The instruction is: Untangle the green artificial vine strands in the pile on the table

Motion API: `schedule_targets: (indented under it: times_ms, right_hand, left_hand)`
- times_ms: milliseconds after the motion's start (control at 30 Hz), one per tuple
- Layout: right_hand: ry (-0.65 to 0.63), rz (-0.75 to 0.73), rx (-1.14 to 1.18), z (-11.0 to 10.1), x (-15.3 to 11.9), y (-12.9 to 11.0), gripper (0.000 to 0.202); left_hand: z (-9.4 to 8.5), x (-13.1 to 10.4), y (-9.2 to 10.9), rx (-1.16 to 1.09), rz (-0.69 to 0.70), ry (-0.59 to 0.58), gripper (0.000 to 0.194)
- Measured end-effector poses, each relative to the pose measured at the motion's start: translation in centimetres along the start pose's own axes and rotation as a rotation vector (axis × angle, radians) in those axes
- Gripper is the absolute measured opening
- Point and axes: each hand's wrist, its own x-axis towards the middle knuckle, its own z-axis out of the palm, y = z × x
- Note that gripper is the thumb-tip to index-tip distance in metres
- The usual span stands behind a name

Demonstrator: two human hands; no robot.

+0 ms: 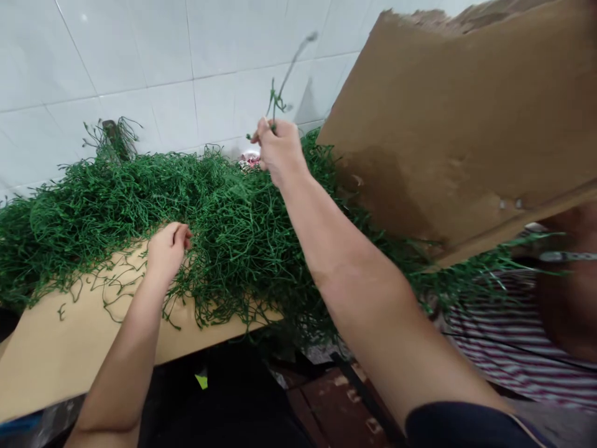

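Note:
My right hand (282, 149) is raised above the back of a long heap of thin green stems (252, 218). Its fingers pinch a green branching stem (276, 99), whose long upper end is blurred against the wall. Low over the front edge of the heap, my left hand (168, 249) has its fingers curled in. Whatever it may hold is hidden from view. Loose stems lie around that hand on a tan board (51, 330).
A large cardboard sheet (466, 124) leans at the right, beside the heap. White tiles (140, 50) form the wall behind. At the left back, stems stick up around a dark post (109, 130). Another person in striped clothing (494, 330) sits close on the right.

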Motion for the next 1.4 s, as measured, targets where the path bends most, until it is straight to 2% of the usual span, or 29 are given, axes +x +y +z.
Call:
schedule_targets:
  times_ms: [33,67,133,233,300,367,433,500,567,600,700,833,933,1067,1200,1300,1400]
  right_hand:
    - [-0.033,0.042,0.076,-0.2,-0.2,-1.2,0.041]
    - [-0.055,0.114,0.149,-0.4,-0.5,-2.6,0.042]
    - [-0.077,0.223,0.283,-0.7,-1.0,-5.6,0.043]
    - [-0.051,0.297,0.451,-1.4,-1.4,-8.9,0.04]
    - [-0.042,0.276,0.511,-1.6,-1.7,-10.2,0.038]
    - [-0.077,0.246,0.519,-1.3,-2.2,-11.1,0.036]
    - [-0.153,0.244,0.533,-1.0,-2.6,-11.8,0.036]
    - [-0.216,0.247,0.591,-0.8,-2.7,-12.2,0.038]
    - [-0.233,0.228,0.664,-0.9,-2.6,-12.1,0.042]
    - [-0.229,0.226,0.676,-1.1,-2.6,-11.7,0.043]
    - [-0.271,0.229,0.552,-1.4,-3.1,-9.8,0.045]
    - [-0.521,0.215,0.296,-0.9,-5.7,-7.1,0.041]
    - [-0.625,0.318,0.249,-0.2,-7.6,-6.4,0.033]
    - [-0.587,0.37,0.31,0.2,-8.4,-6.4,0.027]
    - [-0.566,0.338,0.317,0.2,-8.4,-5.7,0.033]
    - [-0.503,0.168,0.13,0.3,-8.5,-4.8,0.043]
    - [-0.342,-0.082,-0.208,0.6,-8.6,-4.4,0.044]
  left_hand:
    - [0.4,0.6,-0.1,0.033,0.005,-0.033,0.019]
    - [0.8,1.2,-0.1,0.072,0.014,-0.051,0.022]
    - [1.3,2.2,0.4,0.142,0.052,-0.036,0.037]
    - [1.1,2.7,1.9,0.138,0.183,0.107,0.046]
    - [0.8,2.7,3.4,0.065,0.32,0.224,0.056]
    - [0.9,3.0,5.0,0.005,0.448,0.285,0.067]
    - [1.4,3.7,6.3,-0.01,0.495,0.236,0.067]
    - [2.2,4.5,6.8,0.005,0.427,0.081,0.048]
    - [2.6,5.2,6.5,0.006,0.303,-0.059,0.024]
    - [2.7,5.4,6.3,-0.007,0.25,-0.088,0.02]
    - [2.2,5.4,5.6,-0.084,0.217,-0.052,0.02]
    - [1.4,4.9,5.7,-0.265,0.22,-0.038,0.017]
    - [1.4,4.5,5.8,-0.425,0.119,-0.06,0.013]
    - [1.9,4.3,5.2,-0.506,0.032,-0.092,0.011]
    - [1.9,4.0,4.5,-0.396,0.055,-0.15,0.023]
    - [1.7,3.3,4.4,-0.32,0.074,-0.211,0.029]
    - [1.8,2.1,4.4,-0.338,0.079,-0.242,0.03]
